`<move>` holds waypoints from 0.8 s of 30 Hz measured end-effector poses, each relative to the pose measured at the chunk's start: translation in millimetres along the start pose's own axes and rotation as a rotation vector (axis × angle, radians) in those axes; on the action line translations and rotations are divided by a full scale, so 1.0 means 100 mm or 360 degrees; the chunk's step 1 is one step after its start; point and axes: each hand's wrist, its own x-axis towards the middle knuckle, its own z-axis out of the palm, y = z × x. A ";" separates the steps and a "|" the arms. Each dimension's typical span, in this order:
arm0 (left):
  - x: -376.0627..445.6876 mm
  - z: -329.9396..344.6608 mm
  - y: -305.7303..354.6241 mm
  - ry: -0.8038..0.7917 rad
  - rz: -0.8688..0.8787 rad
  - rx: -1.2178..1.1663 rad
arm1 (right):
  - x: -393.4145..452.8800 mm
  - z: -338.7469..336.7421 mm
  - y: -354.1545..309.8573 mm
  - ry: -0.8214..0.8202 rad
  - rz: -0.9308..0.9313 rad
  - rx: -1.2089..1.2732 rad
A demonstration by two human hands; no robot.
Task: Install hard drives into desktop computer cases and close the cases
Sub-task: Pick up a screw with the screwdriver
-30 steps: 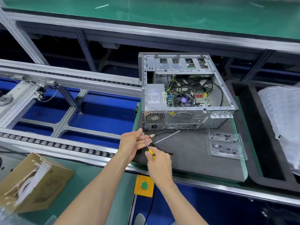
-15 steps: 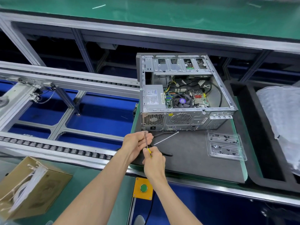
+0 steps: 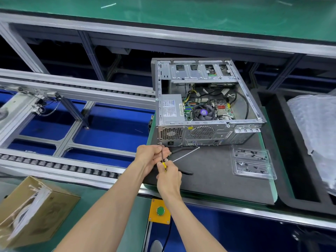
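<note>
The right hand [image 3: 169, 176] curls its fingers round the yellow handle of a screwdriver [image 3: 163, 158], gripping it from behind. The left hand [image 3: 151, 155] pinches the bare metal shaft between fingertips and thumb, close below the tip, to steady it. The shaft's long axis runs almost straight away from the person, handle nearest the body, and the tip meets the lower left corner of the rear panel of the computer case [image 3: 205, 131]. A small screw appears to sit at that point, though it is too small to make out. The case thus lies directly ahead of both hands, in line with the shaft; the left hand is the nearer to it, just short of the panel, and the right hand is behind. The coming move probably depends on keeping shaft and screw on one line while the right hand turns. The case rests on its side on a dark mat [image 3: 218, 175] with its open face upward, showing the fan, the board and the power supply; no side cover is on it, so closing is not yet done. Whether a hard drive sits in the bay cannot be told. A white cable tie [image 3: 187, 154] and a clear screw tray [image 3: 251, 163] lie on the mat to the right.
</note>
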 end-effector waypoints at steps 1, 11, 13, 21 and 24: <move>0.00 0.01 0.00 0.0027 0.0011 0.0022 | 0.00 0.00 -0.01 0.0003 0.0012 -0.0004; -0.04 -0.04 -0.07 -0.0075 -0.0162 -0.0039 | 0.00 0.02 -0.06 0.0023 0.0144 0.0165; -0.03 -0.03 -0.05 -0.0028 -0.0163 -0.0037 | -0.01 0.02 -0.08 0.0054 0.0185 0.0272; -0.04 0.00 -0.04 0.0120 -0.0043 0.0061 | -0.03 0.10 -0.04 0.0267 0.0252 0.0217; -0.05 -0.03 -0.10 0.0082 -0.0035 0.0047 | -0.01 0.16 -0.04 0.0218 0.0376 0.0223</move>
